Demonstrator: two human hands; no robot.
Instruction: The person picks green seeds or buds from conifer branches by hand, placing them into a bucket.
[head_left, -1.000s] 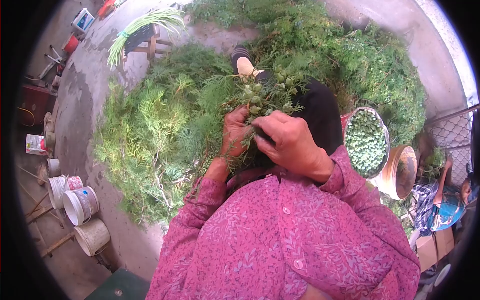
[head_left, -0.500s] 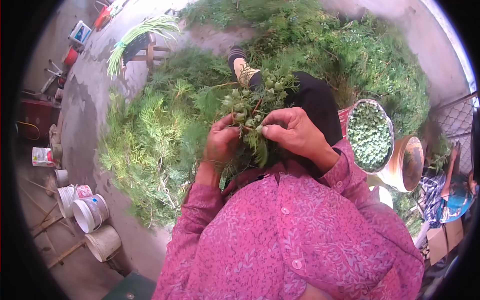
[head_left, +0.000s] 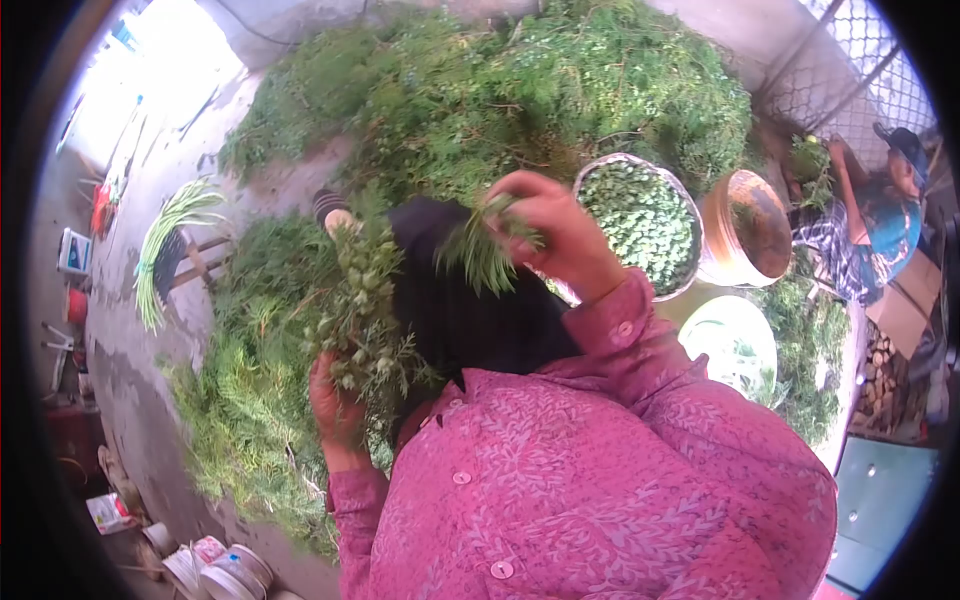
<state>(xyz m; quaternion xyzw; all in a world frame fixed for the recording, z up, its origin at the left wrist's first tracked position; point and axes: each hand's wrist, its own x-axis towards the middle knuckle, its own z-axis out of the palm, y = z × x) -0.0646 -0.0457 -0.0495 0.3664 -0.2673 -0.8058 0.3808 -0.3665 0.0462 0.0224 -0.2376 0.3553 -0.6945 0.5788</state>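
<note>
My left hand (head_left: 338, 405) is closed around a leafy evergreen branch (head_left: 365, 290) with clusters of pale green cones. It holds the branch upright in front of my left side. My right hand (head_left: 562, 235) is raised over my dark trouser leg, its fingers closed on a small drooping evergreen sprig (head_left: 485, 250). Just right of that hand stands a bucket (head_left: 590, 172) filled with green cones (head_left: 645, 230).
Cut evergreen branches lie in heaps behind (head_left: 480, 90) and at left (head_left: 250, 390). A tan bucket (head_left: 716, 225) and a white tub (head_left: 765, 345) stand at right. Another person (head_left: 890, 235) sits beyond them. A stool holds long green stalks (head_left: 155, 255).
My hands have moved apart: the right rose away with a sprig, while the left shifted left and down with the branch. The view has turned right, bringing the other person into fuller view.
</note>
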